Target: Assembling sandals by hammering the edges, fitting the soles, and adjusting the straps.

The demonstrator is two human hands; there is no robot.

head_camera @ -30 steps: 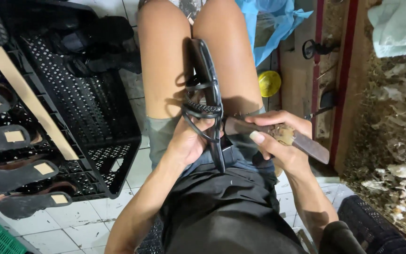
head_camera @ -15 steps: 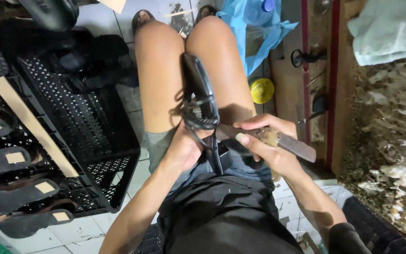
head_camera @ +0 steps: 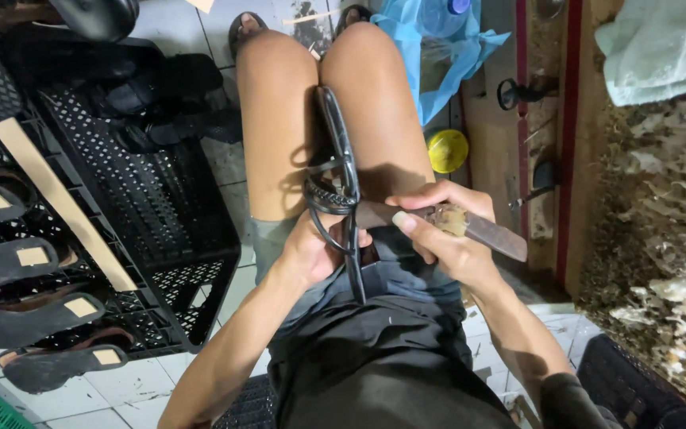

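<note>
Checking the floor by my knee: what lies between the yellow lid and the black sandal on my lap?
In the head view, only the person's own thigh lies between the yellow lid and the black sandal.

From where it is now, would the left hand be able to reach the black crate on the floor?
Probably yes: the left hand grips the sandal on the lap, and the black crate sits just beside the left thigh with nothing between.

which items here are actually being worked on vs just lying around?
In use:
- black sandal, on edge between the knees
- its straps, held by the left hand
- flat worn tool, gripped by the right hand

Lying about:
- black crate
- row of sandal soles
- wooden slat
- yellow lid
- blue plastic bag
</note>
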